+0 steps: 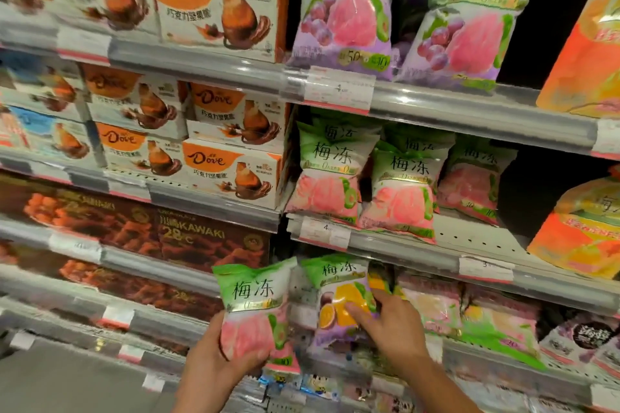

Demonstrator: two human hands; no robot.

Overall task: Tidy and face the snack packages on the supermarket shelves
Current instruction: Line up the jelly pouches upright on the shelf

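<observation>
My left hand (214, 355) grips the lower part of a green-and-pink jelly bag (253, 298), held upright in front of the shelves. My right hand (389, 325) grips a green bag with yellow fruit on it (339, 292) at the front of the third shelf; its thumb lies across the bag's face. Matching green-and-pink bags (399, 191) stand on the shelf above. Two green-and-purple bags (349, 10) stand on the top shelf.
Dove boxes (218, 7) fill the left shelves, with brown Kawaki boxes (201, 238) below them. Orange pouches (583, 228) stand at the right. Price-tag rails (339, 90) edge every shelf. More bags (486, 322) lie right of my right hand.
</observation>
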